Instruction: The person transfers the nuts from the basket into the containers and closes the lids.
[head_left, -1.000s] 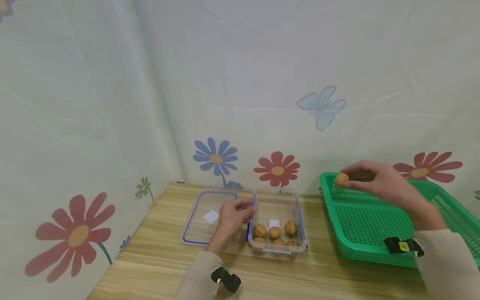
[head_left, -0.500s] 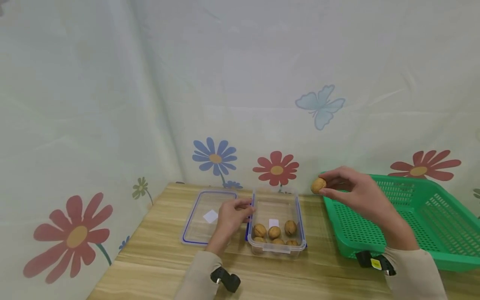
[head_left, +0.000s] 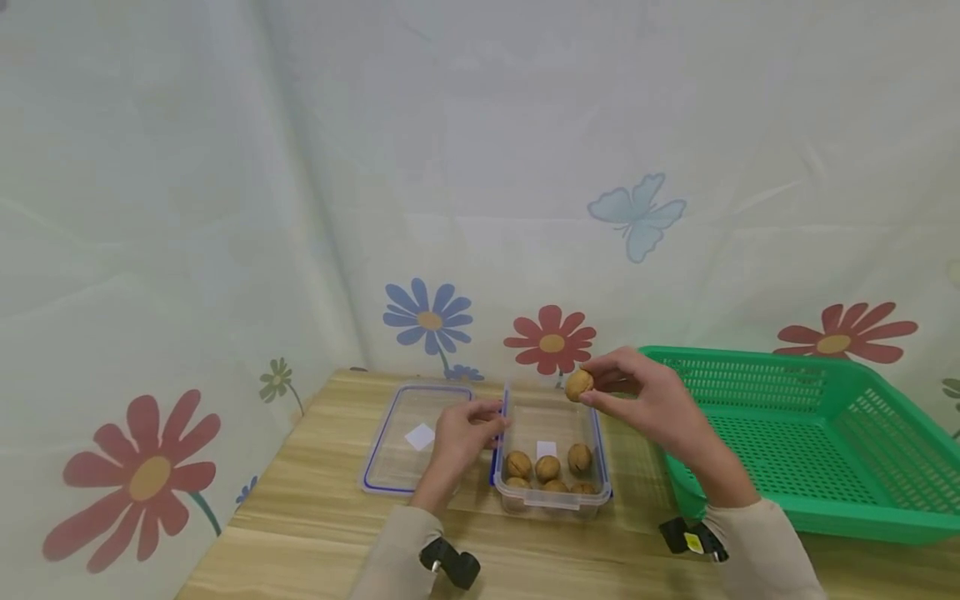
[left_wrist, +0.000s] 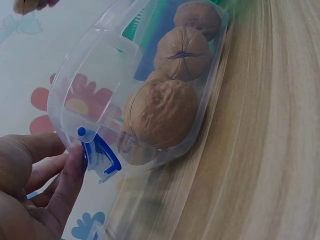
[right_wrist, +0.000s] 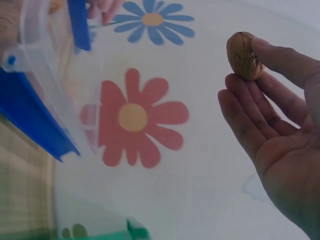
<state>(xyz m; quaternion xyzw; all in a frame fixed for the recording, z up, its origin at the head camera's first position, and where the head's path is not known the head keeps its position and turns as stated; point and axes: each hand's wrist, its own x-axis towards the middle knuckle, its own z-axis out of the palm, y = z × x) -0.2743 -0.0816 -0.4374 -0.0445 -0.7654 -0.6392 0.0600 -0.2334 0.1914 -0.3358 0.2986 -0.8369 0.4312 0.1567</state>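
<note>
While the right hand (head_left: 648, 400) pinches a single walnut (head_left: 579, 386) between thumb and fingertips, the left hand (head_left: 461, 433) keeps to the left wall of a clear container (head_left: 564, 500), its thumb and fingers gripping the rim right by a blue latch (left_wrist: 102, 155). From where I stand, the pinched walnut is up in the air over the container's far right part, apart from the nuts inside; the lower fingers of that right hand lie next to each other beneath it, the palm turned toward its wrist camera.

The container stands lidless near the middle of the bench's far edge. More walnuts (head_left: 547, 468) are gathered at its near end, some seen through the clear front wall, with a small white label (head_left: 546, 448) just behind them. To its left, toward the far left corner of the bench (head_left: 315, 517), a clear lid (head_left: 435, 404) with a blue border lies flat, another white label (head_left: 420, 436) on it. On the right, also along the far edge, sits a green slatted basket (head_left: 862, 525), partly behind the right wrist. Beyond the bench hangs a pale curtain (head_left: 465, 167) printed with flowers and a blue butterfly (head_left: 637, 218).
</note>
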